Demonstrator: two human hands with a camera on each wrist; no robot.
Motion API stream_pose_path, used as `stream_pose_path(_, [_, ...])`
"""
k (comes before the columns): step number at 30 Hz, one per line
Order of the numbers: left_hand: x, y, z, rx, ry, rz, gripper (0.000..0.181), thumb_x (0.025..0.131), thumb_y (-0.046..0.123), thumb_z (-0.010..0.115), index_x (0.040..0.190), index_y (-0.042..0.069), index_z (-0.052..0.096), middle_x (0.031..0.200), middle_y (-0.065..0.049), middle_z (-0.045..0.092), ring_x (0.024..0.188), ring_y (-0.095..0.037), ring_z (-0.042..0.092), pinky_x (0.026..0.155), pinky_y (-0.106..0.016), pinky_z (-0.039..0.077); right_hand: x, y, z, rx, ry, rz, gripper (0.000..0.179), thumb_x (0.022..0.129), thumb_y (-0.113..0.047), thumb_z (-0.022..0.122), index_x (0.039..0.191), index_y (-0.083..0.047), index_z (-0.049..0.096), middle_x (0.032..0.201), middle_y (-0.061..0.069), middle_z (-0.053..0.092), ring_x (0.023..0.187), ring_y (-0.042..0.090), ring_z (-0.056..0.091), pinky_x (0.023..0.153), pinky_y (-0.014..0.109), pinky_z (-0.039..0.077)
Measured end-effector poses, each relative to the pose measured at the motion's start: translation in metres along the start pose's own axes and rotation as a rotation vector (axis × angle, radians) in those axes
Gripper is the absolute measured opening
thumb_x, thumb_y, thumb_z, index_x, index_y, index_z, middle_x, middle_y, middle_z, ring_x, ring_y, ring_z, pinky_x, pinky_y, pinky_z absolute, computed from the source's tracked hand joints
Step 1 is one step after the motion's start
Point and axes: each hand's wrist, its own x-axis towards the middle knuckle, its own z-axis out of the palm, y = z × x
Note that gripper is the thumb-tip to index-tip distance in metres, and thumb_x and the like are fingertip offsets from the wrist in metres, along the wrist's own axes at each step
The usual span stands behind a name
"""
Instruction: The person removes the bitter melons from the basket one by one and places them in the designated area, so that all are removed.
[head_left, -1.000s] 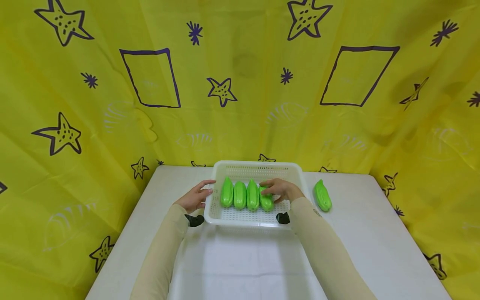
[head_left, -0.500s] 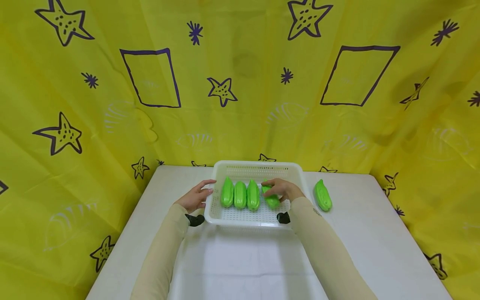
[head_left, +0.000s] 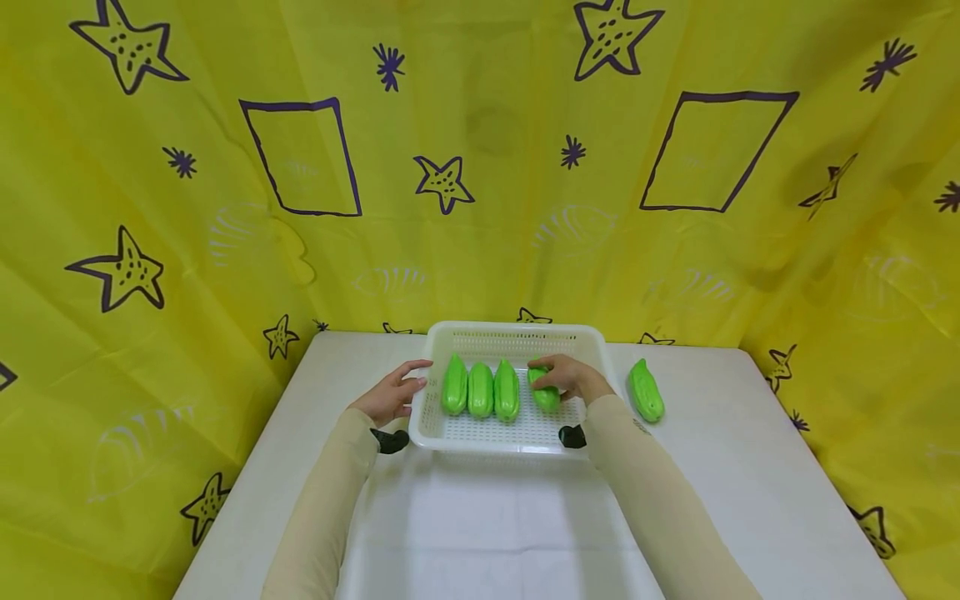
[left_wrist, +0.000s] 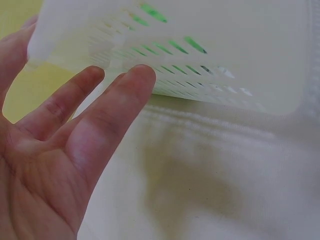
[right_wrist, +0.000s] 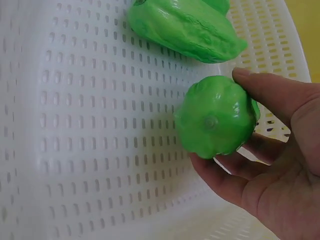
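A white perforated plastic basket [head_left: 480, 442] stands on the table. Inside it, at the left and middle, three green bitter melons [head_left: 481, 390] lie side by side, pointing away from me. Toward the basket's right side, my right hand [head_left: 573, 377] grips another bitter melon [head_left: 546, 397] between thumb and fingers. The right wrist view shows this bitter melon [right_wrist: 215, 120] end-on, apart from the others. My left hand [head_left: 386, 397] is at the basket's left side, its fairly straight fingers against the rim and outer wall; the left wrist view shows the fingers [left_wrist: 117, 107] with nothing gripped.
One more green bitter melon [head_left: 646, 392] lies on the white table [head_left: 720, 467], to the right of the basket. A yellow curtain [head_left: 495, 250] printed with stars rises behind the table and along both sides.
My right hand has shifted the bitter melon it grips a little to the right, away from the other three, leaving a gap. The left hand and basket have stayed still.
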Motion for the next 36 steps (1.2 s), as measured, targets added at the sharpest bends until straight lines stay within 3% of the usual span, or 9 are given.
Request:
stream_pose_path(9, [-0.001, -0.001, 0.001, -0.001, 0.001, 0.002, 0.05, 0.102, 0.03, 0.052, 0.149, 0.028, 0.034, 0.148, -0.016, 0.042, 0.12, -0.031, 0.056, 0.09, -0.044, 0.052, -0.007, -0.007, -0.009, -0.066, -0.007, -0.102, 0.053, 0.094, -0.016, 0.066, 0.142, -0.005, 0.048, 0.144, 0.021, 0.042, 0.105, 0.027, 0.055, 0.078, 0.039, 0.053])
stream_pose_path(16, [0.0, 0.0, 0.001, 0.007, 0.003, -0.012, 0.049, 0.102, 0.029, 0.052, 0.148, 0.029, 0.035, 0.149, -0.014, 0.042, 0.122, -0.032, 0.055, 0.091, -0.046, 0.051, -0.019, -0.012, -0.015, -0.113, 0.051, -0.193, 0.053, 0.092, -0.016, 0.067, 0.14, -0.003, 0.05, 0.137, 0.023, 0.046, 0.091, 0.023, 0.056, 0.068, 0.033, 0.053])
stream_pose_path(28, [0.002, 0.001, 0.001, 0.015, 0.018, -0.028, 0.05, 0.1, 0.034, 0.055, 0.147, 0.032, 0.037, 0.149, -0.013, 0.042, 0.124, -0.033, 0.053, 0.092, -0.047, 0.051, -0.043, -0.022, -0.02, 0.064, 0.158, -0.273, 0.053, 0.096, -0.018, 0.063, 0.141, 0.002, 0.043, 0.132, 0.028, 0.046, 0.09, 0.025, 0.059, 0.069, 0.034, 0.055])
stream_pose_path(36, [0.0, 0.0, 0.0, 0.008, 0.001, -0.006, 0.049, 0.102, 0.031, 0.052, 0.148, 0.03, 0.035, 0.147, -0.015, 0.043, 0.121, -0.031, 0.055, 0.09, -0.044, 0.052, -0.057, -0.015, -0.025, 0.207, 0.267, -0.294, 0.06, 0.097, -0.023, 0.062, 0.147, -0.003, 0.036, 0.145, 0.025, 0.035, 0.106, 0.032, 0.058, 0.078, 0.033, 0.055])
